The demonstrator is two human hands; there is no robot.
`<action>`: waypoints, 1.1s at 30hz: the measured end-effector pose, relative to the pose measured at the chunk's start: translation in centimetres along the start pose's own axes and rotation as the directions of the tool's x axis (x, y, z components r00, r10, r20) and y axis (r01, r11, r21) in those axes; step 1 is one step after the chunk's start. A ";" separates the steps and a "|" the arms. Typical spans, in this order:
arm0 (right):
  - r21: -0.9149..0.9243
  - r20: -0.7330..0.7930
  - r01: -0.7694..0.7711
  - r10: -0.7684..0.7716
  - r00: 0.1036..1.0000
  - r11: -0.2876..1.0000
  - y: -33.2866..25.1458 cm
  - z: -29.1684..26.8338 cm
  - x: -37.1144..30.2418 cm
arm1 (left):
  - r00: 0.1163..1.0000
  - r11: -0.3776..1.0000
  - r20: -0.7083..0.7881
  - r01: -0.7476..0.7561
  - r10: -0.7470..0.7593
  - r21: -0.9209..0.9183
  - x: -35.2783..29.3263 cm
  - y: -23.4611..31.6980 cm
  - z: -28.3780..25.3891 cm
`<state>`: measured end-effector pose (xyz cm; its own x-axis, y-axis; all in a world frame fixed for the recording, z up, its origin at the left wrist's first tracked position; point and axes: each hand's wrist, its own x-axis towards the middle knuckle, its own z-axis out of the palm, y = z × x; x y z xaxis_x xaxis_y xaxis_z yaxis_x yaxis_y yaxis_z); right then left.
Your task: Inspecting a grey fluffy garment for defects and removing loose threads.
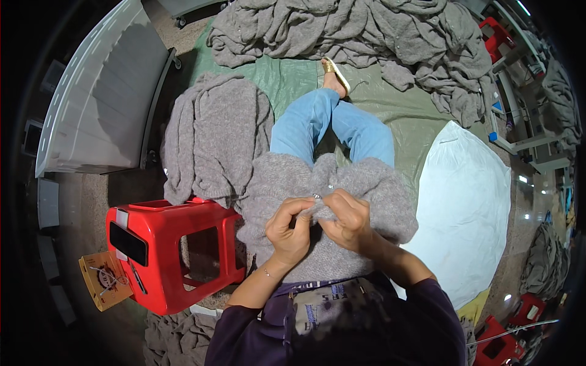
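A grey-brown knitted cardigan (278,177) lies spread across my lap, over my blue trousers. My left hand (289,229) pinches its edge, the thumb pressed against the fingers. Close beside it, my right hand (347,218) grips the same edge with curled fingers. Between the two hands shows a small shiny button (317,196), and another small shiny spot sits just above on the knit. The fingertips partly hide the piece of edge they hold. To the left, another grey knitted garment (215,134) is heaped beside my leg.
A red plastic stool (155,256) stands at my left, bearing a black phone (129,243), a pen (137,277) and a yellow box (105,282). Beyond it is a white wheeled bin (101,91). Grey knits (342,30) pile up ahead on green sheeting (287,79). A white sack (467,207) lies right.
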<state>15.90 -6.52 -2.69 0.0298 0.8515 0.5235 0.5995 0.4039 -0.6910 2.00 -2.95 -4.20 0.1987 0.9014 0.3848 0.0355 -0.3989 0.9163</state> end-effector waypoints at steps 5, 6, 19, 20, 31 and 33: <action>-0.108 -0.026 0.044 -0.047 0.999 0.993 0.5 -0.4 -0.3 | 0.785 0.643 0.269 0.614 -0.558 -0.458 2.8 0.9 -1.0; -0.107 -0.027 0.047 -0.050 0.998 0.993 0.8 -0.6 -0.3 | 0.855 0.784 0.305 0.511 -0.420 -0.354 2.8 0.0 -0.7; 0.315 0.946 -0.365 -0.263 0.188 0.876 0.6 -1.2 1.9 | 0.418 0.977 0.904 0.138 0.090 -0.161 5.5 6.8 -5.6; 0.310 0.950 -0.288 -0.282 0.136 0.906 1.2 -1.5 3.6 | 0.614 0.993 0.788 0.065 0.041 -0.102 6.3 6.6 -6.3; -0.402 -0.373 0.294 -0.448 0.812 0.867 -1.0 -9.6 53.8 | 0.894 0.905 -0.188 0.366 -0.406 -0.216 10.2 1.3 -12.2; -0.320 -0.479 0.320 -0.444 0.758 0.892 -3.0 -9.9 62.5 | 0.881 0.891 -0.191 0.385 -0.432 -0.241 11.1 0.5 -12.0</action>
<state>23.88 42.18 37.10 0.1394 0.3060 0.9418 0.8001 0.5255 -0.2892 -7.55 8.87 1.83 -0.0278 0.9990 -0.0357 -0.1276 0.0319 0.9913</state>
